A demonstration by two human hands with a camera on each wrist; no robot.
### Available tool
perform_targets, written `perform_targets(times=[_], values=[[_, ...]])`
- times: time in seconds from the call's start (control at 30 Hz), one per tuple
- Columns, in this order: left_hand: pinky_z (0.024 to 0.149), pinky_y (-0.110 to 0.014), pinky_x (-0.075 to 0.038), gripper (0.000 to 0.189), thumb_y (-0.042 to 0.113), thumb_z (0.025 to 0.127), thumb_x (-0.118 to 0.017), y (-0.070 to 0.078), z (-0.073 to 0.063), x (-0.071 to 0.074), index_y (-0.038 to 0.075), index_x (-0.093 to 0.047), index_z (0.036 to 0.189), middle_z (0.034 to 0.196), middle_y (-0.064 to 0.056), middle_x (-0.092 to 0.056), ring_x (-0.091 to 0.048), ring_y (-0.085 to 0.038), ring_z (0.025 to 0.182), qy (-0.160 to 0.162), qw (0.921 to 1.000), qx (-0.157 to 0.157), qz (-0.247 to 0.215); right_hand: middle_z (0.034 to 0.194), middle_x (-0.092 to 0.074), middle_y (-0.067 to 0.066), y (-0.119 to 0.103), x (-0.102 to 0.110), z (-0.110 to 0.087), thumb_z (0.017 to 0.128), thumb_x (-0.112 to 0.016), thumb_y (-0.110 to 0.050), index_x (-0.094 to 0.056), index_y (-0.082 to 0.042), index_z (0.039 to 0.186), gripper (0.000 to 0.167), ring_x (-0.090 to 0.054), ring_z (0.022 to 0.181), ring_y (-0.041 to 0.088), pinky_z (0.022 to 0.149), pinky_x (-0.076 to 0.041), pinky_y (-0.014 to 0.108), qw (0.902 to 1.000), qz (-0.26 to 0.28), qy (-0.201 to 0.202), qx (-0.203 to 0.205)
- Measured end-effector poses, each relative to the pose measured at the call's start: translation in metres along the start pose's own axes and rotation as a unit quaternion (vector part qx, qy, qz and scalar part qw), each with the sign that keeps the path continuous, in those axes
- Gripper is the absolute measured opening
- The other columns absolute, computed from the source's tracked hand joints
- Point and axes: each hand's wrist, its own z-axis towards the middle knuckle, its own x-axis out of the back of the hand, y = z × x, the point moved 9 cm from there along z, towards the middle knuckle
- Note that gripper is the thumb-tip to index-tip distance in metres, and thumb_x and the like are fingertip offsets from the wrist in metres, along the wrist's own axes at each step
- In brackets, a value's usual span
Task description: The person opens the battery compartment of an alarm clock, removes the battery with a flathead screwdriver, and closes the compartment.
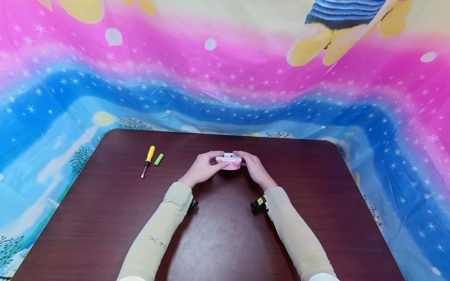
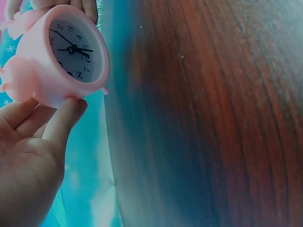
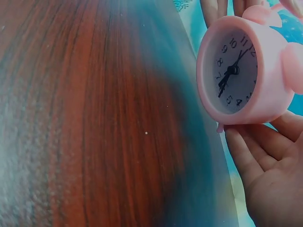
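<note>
A small pink alarm clock (image 1: 229, 164) is held between both hands above the far middle part of the table. My left hand (image 1: 203, 168) grips one side of it, thumb on the near side, while my right hand (image 1: 256, 170) holds the opposite side. Its pale back, with dark spots, is tilted upward in the head view, too small there to make out. Both wrist views show the white dial with black hands and numerals on the clock (image 2: 71, 54), and rounded pink bells (image 3: 294, 66) on its top.
A screwdriver (image 1: 150, 154) with a yellow handle lies on the dark wooden table (image 1: 225, 242), left of the hands. Beside it is a green battery (image 1: 159, 159). A colourful printed cloth (image 1: 225, 78) hangs behind and around the table.
</note>
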Motion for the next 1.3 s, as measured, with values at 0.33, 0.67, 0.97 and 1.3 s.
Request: perform_targets(times=[0.33, 0.67, 0.97, 1.3], values=[[0.097, -0.032, -0.052, 0.055, 0.033, 0.095, -0.075, 0.001, 0.002, 0.005, -0.002, -0.063, 0.136, 0.131, -0.014, -0.065, -0.066, -0.02, 0.114, 0.01, 0.9999, 0.008, -0.011, 0.142, -0.058, 0.008, -0.006, 0.001, -0.007, 0.1, -0.057, -0.03, -0.058, -0.012, 0.145, 0.049, -0.053, 0.125, 0.026, 0.107, -0.039, 0.05, 0.9995, -0.006, -0.013, 0.029], [0.092, -0.033, -0.053, 0.05, 0.045, 0.096, -0.07, 0.001, 0.003, 0.011, 0.005, -0.072, 0.125, 0.118, -0.005, -0.072, -0.068, -0.015, 0.104, 0.021, 0.9995, 0.019, 0.013, 0.136, -0.06, 0.004, -0.003, -0.007, -0.005, 0.085, -0.084, -0.012, -0.054, -0.012, 0.147, 0.069, -0.067, 0.11, 0.025, 0.094, -0.054, 0.038, 0.9996, 0.003, -0.023, 0.018], [0.089, -0.034, -0.053, 0.051, 0.047, 0.096, -0.069, 0.001, 0.004, 0.011, 0.006, -0.073, 0.125, 0.115, -0.003, -0.072, -0.068, -0.015, 0.099, 0.023, 0.9994, 0.016, 0.021, 0.136, -0.061, 0.008, -0.004, -0.005, -0.004, 0.088, -0.08, -0.01, -0.056, -0.007, 0.145, 0.062, -0.068, 0.107, 0.027, 0.092, -0.055, 0.038, 0.9996, -0.002, -0.018, 0.02], [0.09, -0.031, -0.055, 0.051, 0.043, 0.085, -0.084, -0.002, -0.001, 0.009, 0.012, -0.07, 0.123, 0.116, -0.002, -0.071, -0.069, -0.013, 0.104, 0.017, 0.9977, 0.03, -0.057, 0.134, -0.061, 0.013, -0.003, -0.005, -0.004, 0.088, -0.081, -0.013, -0.058, -0.006, 0.141, 0.058, -0.065, 0.11, 0.031, 0.094, -0.055, 0.039, 0.9997, 0.016, -0.012, 0.014]])
